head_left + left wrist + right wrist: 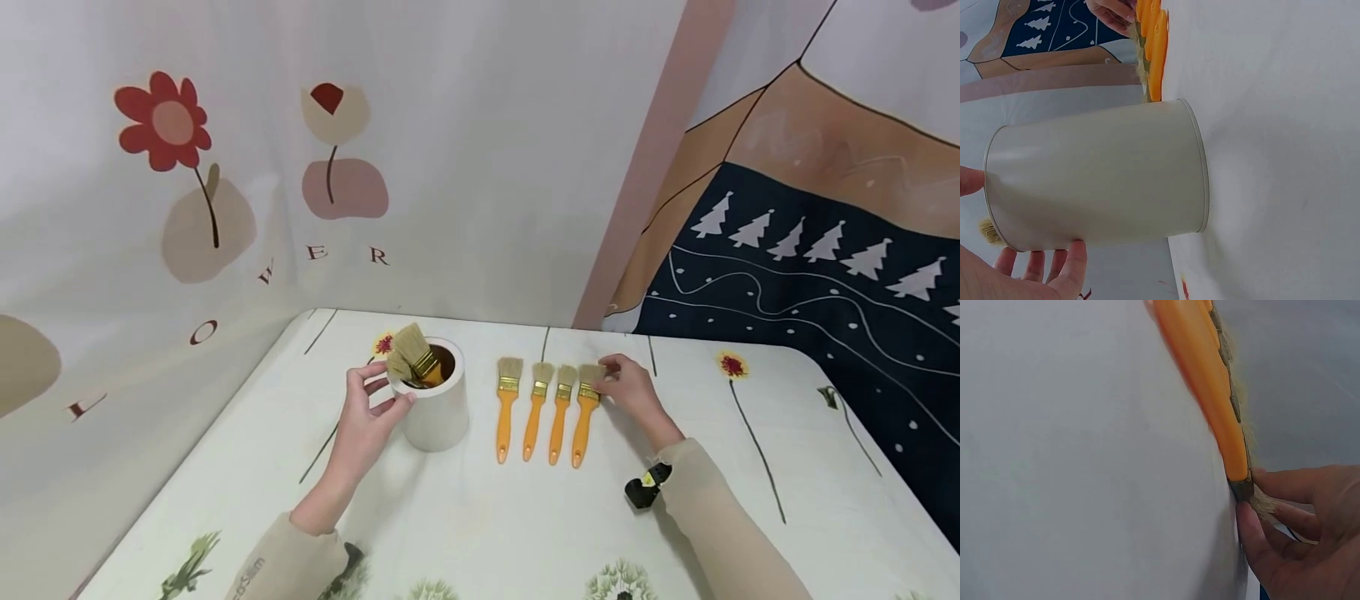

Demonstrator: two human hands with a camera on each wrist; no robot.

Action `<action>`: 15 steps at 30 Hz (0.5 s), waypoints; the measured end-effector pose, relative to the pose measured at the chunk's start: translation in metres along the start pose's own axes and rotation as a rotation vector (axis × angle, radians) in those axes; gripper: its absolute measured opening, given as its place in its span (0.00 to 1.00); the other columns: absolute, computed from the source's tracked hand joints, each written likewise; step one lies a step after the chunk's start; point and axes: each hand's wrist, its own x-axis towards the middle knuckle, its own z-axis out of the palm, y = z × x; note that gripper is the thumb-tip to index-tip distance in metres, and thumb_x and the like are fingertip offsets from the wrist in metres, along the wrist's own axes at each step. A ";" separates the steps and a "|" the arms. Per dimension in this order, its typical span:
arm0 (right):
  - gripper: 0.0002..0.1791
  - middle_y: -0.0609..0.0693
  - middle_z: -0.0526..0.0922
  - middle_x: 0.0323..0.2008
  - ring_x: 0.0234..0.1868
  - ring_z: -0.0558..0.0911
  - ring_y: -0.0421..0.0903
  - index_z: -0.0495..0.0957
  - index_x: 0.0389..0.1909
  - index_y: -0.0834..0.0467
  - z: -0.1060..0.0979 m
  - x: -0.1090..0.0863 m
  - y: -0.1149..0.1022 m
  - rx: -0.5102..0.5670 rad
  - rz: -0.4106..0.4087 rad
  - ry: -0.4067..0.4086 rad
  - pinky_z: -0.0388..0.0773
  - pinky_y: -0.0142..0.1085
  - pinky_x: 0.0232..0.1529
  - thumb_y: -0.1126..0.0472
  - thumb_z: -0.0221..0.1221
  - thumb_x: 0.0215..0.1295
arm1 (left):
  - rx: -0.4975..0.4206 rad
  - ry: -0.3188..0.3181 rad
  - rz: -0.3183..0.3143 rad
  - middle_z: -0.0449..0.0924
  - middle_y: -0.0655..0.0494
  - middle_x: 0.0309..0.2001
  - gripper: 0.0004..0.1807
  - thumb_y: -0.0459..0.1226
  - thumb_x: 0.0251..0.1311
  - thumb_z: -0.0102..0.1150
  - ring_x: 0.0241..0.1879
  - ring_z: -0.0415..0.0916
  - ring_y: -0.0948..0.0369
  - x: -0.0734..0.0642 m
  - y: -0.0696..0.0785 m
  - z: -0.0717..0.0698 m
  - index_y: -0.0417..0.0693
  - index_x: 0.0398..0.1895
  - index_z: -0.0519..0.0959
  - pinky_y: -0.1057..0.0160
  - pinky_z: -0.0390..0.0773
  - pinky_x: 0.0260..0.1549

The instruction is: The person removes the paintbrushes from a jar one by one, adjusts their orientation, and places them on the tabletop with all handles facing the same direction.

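A white cylindrical container (437, 427) stands upright on the table, with paintbrushes (411, 346) inside it, bristles up. My left hand (367, 429) holds it near the rim, the thumb and the fingers on different sides, as the left wrist view also shows of the container (1094, 178). To the right, several paintbrushes with orange handles lie in a row, bristles pointing away from me. At the row's right end, my right hand (636, 393) pinches the last paintbrush (582, 433) by its metal band and bristles. In the right wrist view its orange handle (1210, 394) lies on the table.
The white tablecloth (480, 533) carries printed flowers and stems. Behind the table hangs a pale printed curtain (487, 167), with a dark blue tree-patterned part (810, 283) at the right. A small black object (642, 493) sits by my right cuff.
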 end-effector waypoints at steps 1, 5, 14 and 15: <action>0.27 0.68 0.74 0.61 0.57 0.75 0.60 0.70 0.64 0.68 0.000 -0.001 0.000 0.012 -0.009 0.005 0.78 0.49 0.58 0.64 0.62 0.65 | -0.005 0.001 0.004 0.57 0.47 0.73 0.33 0.34 0.65 0.61 0.70 0.62 0.51 0.000 -0.001 0.000 0.40 0.66 0.54 0.50 0.74 0.68; 0.26 0.67 0.75 0.61 0.60 0.77 0.62 0.71 0.63 0.67 -0.003 0.000 0.000 0.060 -0.033 0.027 0.79 0.50 0.59 0.64 0.60 0.65 | -0.004 0.002 0.011 0.57 0.47 0.72 0.33 0.35 0.66 0.61 0.70 0.62 0.51 0.000 -0.001 0.000 0.40 0.67 0.54 0.51 0.74 0.68; 0.23 0.65 0.76 0.61 0.62 0.77 0.62 0.72 0.63 0.65 -0.012 0.004 -0.011 0.120 -0.045 0.046 0.79 0.50 0.62 0.63 0.58 0.68 | -0.004 -0.007 0.006 0.57 0.47 0.73 0.33 0.34 0.66 0.60 0.71 0.62 0.51 0.001 0.000 0.000 0.40 0.67 0.53 0.53 0.74 0.68; 0.23 0.65 0.76 0.62 0.62 0.77 0.61 0.72 0.63 0.65 -0.012 0.004 -0.012 0.124 -0.047 0.046 0.79 0.50 0.62 0.63 0.58 0.69 | -0.003 -0.009 0.004 0.57 0.47 0.73 0.34 0.35 0.66 0.60 0.71 0.62 0.51 0.001 0.000 0.000 0.40 0.67 0.53 0.53 0.74 0.68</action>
